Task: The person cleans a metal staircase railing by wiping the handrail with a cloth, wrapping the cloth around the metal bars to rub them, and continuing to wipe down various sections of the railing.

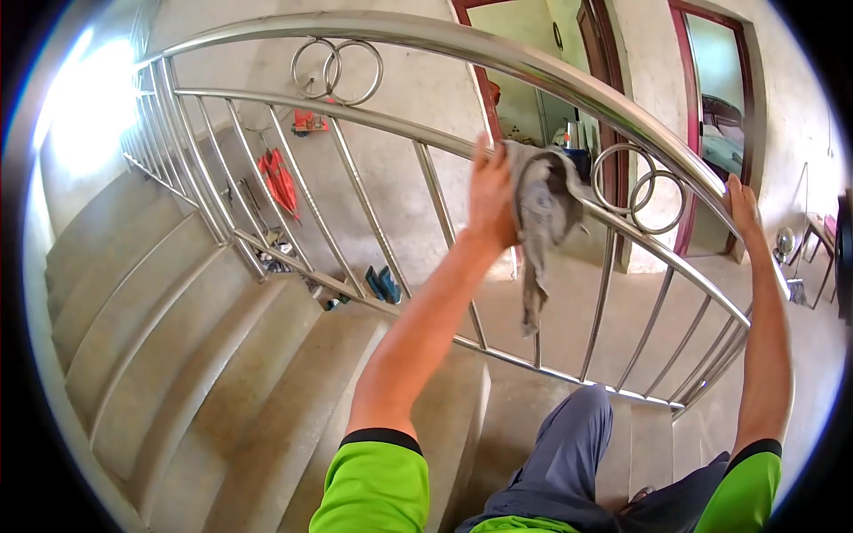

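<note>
A grey cloth (544,191) is draped over the middle rail (391,127) of the stair railing, one end hanging down past the bars. My left hand (491,197) is closed on the cloth against that rail, with its fingertips pointing up. Over on the right, my right hand (741,202) grips the thick shiny top handrail (533,64), its fingers partly hidden behind the metal. A pair of metal rings (635,188) sits between the two rails, right of the cloth.
Concrete steps (187,355) curve away to the left below the railing. A red umbrella-like item (278,182) hangs on the wall behind the bars, above blue footwear (382,286). Two doorways stand beyond, and a chair (819,240) is at far right.
</note>
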Demonstrator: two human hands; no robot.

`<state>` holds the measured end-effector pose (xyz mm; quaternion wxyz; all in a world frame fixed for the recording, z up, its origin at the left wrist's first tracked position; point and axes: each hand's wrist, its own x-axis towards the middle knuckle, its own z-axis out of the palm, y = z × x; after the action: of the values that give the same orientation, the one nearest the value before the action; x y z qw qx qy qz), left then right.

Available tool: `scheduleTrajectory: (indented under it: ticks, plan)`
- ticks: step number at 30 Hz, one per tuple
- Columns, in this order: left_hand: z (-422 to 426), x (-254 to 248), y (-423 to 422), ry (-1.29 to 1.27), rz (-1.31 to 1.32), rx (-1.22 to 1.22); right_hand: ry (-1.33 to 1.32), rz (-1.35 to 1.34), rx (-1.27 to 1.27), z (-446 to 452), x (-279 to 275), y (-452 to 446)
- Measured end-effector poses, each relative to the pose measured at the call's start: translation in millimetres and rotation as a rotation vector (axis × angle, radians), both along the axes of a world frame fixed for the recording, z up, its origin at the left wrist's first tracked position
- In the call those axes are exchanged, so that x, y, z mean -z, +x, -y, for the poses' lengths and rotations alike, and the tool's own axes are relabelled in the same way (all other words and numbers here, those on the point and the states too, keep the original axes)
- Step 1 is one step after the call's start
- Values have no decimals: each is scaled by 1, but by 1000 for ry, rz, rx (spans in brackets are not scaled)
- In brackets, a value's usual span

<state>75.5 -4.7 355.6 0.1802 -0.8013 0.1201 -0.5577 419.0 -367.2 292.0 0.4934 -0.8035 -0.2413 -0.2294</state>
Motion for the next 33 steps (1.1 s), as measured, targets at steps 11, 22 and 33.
scheduleTrajectory:
  ticks: [11, 22, 33]
  plan:
    - [-102, -24, -50, -906, 521, 825, -84, 88, 182, -4, -3, -15]
    - [-112, -116, -49, -1604, 665, 1112, -141, 27, 116, 0, -2, -3]
    - [-21, 7, -10, -665, 566, 23, 28, -47, -14, -2, 4, 15]
